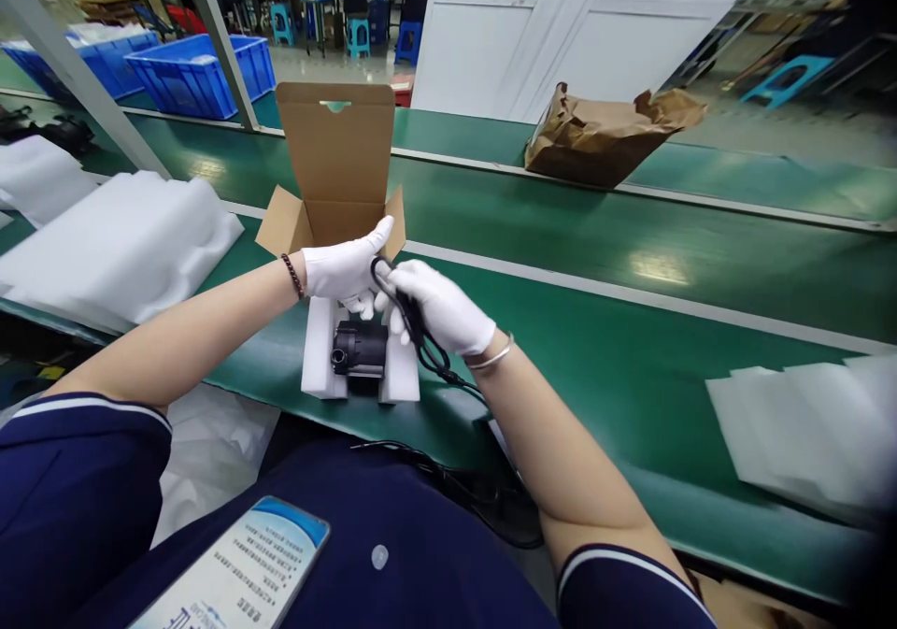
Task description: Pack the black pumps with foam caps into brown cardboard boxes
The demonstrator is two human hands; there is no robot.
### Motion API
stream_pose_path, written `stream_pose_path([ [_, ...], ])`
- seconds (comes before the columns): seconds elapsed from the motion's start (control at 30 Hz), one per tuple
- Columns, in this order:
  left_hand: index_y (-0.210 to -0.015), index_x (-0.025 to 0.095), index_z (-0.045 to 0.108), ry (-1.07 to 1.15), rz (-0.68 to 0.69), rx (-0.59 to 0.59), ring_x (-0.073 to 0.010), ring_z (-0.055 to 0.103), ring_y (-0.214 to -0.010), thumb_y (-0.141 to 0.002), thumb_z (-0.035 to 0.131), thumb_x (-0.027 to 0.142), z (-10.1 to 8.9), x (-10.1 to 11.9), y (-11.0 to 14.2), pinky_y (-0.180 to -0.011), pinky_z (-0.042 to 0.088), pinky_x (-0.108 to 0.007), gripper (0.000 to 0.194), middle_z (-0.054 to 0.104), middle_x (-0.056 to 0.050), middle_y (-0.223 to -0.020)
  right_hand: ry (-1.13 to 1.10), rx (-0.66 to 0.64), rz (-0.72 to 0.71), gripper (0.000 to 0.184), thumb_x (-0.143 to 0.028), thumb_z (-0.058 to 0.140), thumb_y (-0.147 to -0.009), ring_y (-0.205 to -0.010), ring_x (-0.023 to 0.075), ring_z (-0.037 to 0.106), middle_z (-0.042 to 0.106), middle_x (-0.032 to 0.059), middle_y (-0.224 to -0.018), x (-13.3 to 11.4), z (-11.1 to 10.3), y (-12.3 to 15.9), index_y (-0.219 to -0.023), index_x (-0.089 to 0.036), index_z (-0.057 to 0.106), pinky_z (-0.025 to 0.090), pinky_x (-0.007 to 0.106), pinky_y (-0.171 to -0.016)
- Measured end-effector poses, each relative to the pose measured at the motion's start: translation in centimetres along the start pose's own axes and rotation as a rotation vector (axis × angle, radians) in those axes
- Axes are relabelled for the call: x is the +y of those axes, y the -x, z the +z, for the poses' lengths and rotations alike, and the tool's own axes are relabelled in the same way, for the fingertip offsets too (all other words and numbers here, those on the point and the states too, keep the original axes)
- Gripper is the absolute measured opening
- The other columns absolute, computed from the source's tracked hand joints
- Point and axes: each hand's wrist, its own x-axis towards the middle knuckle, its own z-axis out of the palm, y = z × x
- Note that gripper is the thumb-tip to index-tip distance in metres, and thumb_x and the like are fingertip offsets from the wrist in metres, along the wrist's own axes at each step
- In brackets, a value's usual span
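My right hand point(445, 309), in a white glove, is closed around a looped black cable point(420, 335). The cable trails to the right under my forearm. Beside it is my gloved left hand point(342, 266), its thumb stretched out and its other fingers pointing down, partly hidden; it is close to the end of the cable loop. Below both hands sits a small black pump point(361, 349) with a round port, between two blocks of white foam point(322, 358). Behind my hands stands an open cardboard box point(340, 152), its lid raised and side flaps spread.
White foam pieces point(119, 246) are piled at left on the green conveyor belt point(561, 367). White foam sheets point(805, 423) lie at right. Farther back are a crumpled brown paper bag point(603, 138) and a blue crate point(189, 78). A metal post point(220, 40) rises at left. People sit in the background.
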Motion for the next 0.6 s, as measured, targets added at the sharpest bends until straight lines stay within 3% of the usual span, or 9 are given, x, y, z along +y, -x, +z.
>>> stream_pose_path([
  [0.03,-0.091,0.016,0.066,0.057,-0.017,-0.048,-0.0223,0.063,-0.066,-0.08,-0.016,0.08,-0.4,0.0,-0.4,-0.061,0.051,-0.037,0.105,0.07,-0.014,-0.081,0.172,-0.003,0.002,0.026,-0.042,0.05,-0.092,-0.049,0.015,0.058,0.067,0.0072,-0.081,-0.1,1.0,0.2,-0.09,-0.016,0.054,0.046,0.027,-0.042],
  [0.1,-0.093,0.016,0.067,-0.002,-0.05,-0.048,-0.0232,0.064,-0.071,-0.084,0.015,0.084,-0.5,0.6,-0.9,-0.063,0.05,-0.035,0.086,0.07,-0.012,-0.08,0.581,0.063,-0.003,0.026,-0.04,0.052,-0.092,-0.059,0.0194,0.062,0.068,0.0108,-0.088,-0.6,3.0,1.0,-0.098,-0.015,0.056,0.05,0.03,-0.051],
  [0.17,-0.097,0.016,0.067,-0.298,-0.073,0.057,-0.0238,0.065,-0.074,-0.08,0.052,0.07,0.0,1.7,-1.0,-0.064,0.049,-0.033,0.058,0.072,-0.01,-0.085,0.966,0.116,-0.028,0.036,-0.046,0.06,-0.089,-0.075,0.0262,0.065,0.069,0.0144,-0.093,-1.1,4.4,2.0,-0.103,-0.013,0.059,0.051,0.034,-0.061],
  [0.23,-0.102,0.016,0.065,-0.597,-0.082,0.182,-0.0253,0.066,-0.077,-0.076,0.067,0.05,1.1,2.8,-0.8,-0.063,0.047,-0.032,0.043,0.072,-0.01,-0.089,1.159,0.024,-0.057,0.045,-0.056,0.066,-0.084,-0.081,0.0281,0.064,0.069,0.0134,-0.089,-1.6,4.3,2.8,-0.099,-0.014,0.063,0.049,0.034,-0.066],
  [0.3,-0.107,0.016,0.06,-0.722,-0.077,0.245,-0.0263,0.067,-0.076,-0.079,0.064,0.037,2.2,3.2,-0.6,-0.06,0.045,-0.032,0.035,0.071,-0.011,-0.092,1.107,-0.093,-0.1,0.045,-0.062,0.062,-0.085,-0.076,0.0228,0.062,0.067,0.0075,-0.08,-1.6,2.2,3.1,-0.088,-0.017,0.065,0.046,0.03,-0.066],
  [0.33,-0.109,0.016,0.058,-0.728,-0.072,0.26,-0.0263,0.067,-0.076,-0.082,0.06,0.032,2.6,3.1,-0.5,-0.059,0.045,-0.031,0.032,0.071,-0.011,-0.092,1.034,-0.077,-0.112,0.044,-0.061,0.057,-0.089,-0.073,0.0198,0.061,0.065,0.005,-0.075,-1.3,0.6,2.9,-0.08,-0.018,0.064,0.045,0.029,-0.066],
  [0.4,-0.111,0.016,0.054,-0.703,-0.048,0.287,-0.026,0.068,-0.078,-0.086,0.053,0.025,3.3,2.4,-0.3,-0.061,0.045,-0.031,0.026,0.071,-0.01,-0.093,0.84,0.085,-0.125,0.042,-0.053,0.049,-0.094,-0.069,0.0159,0.056,0.062,0.0021,-0.072,0.0,-2.8,1.7,-0.073,-0.019,0.061,0.042,0.027,-0.066],
  [0.47,-0.111,0.017,0.053,-0.68,-0.026,0.332,-0.0266,0.069,-0.084,-0.089,0.048,0.022,3.7,1.7,-0.2,-0.065,0.047,-0.031,0.023,0.071,-0.01,-0.095,0.567,0.186,-0.091,0.036,-0.05,0.047,-0.094,-0.064,0.0139,0.05,0.056,-0.0001,-0.07,2.0,-5.3,-0.2,-0.079,-0.019,0.059,0.04,0.027,-0.061],
  [0.6,-0.108,0.016,0.052,-0.616,-0.103,0.406,-0.027,0.069,-0.087,-0.09,0.048,0.023,4.1,1.2,-0.2,-0.065,0.047,-0.031,0.02,0.071,-0.011,-0.095,0.158,-0.075,0.002,0.046,-0.067,0.058,-0.082,-0.052,0.0102,0.031,0.042,-0.0053,-0.062,6.2,-6.3,-3.7,-0.08,-0.02,0.053,0.027,0.024,-0.049],
])
